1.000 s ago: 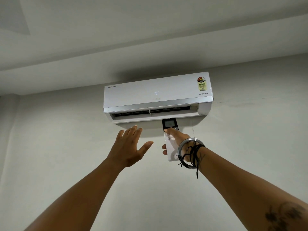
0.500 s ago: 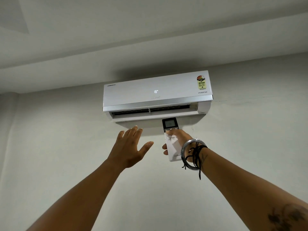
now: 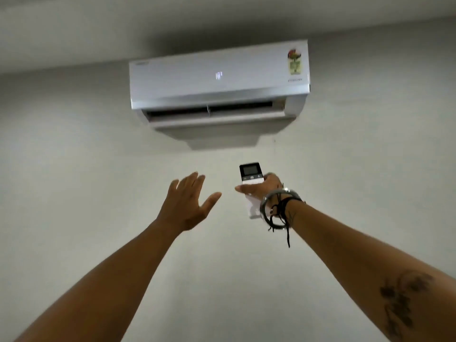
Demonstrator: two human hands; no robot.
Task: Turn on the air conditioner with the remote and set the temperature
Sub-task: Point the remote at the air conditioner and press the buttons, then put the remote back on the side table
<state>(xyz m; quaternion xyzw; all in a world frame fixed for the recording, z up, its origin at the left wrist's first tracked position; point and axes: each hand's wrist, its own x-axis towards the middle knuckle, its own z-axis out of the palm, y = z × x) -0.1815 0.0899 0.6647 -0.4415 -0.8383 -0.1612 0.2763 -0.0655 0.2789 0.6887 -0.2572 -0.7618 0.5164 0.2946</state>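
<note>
A white wall-mounted air conditioner (image 3: pixel 219 77) hangs high on the wall, its flap open and a lit number on its front, blurred. My right hand (image 3: pixel 264 187) is shut on a white remote (image 3: pixel 250 173) with a dark screen at its top, held upright below the unit and pointed toward it. My thumb lies across the remote's buttons. A metal bangle and black threads circle that wrist. My left hand (image 3: pixel 188 202) is raised beside the remote, fingers spread, holding nothing.
A plain pale wall (image 3: pixel 74 169) fills the view below and beside the unit. The ceiling (image 3: pixel 222 16) runs close above it. A coloured energy label (image 3: pixel 294 60) sits on the unit's right end.
The view has tilted down, so the unit sits higher in the frame. Both hands have dropped farther below the unit. The remote stays in my right hand.
</note>
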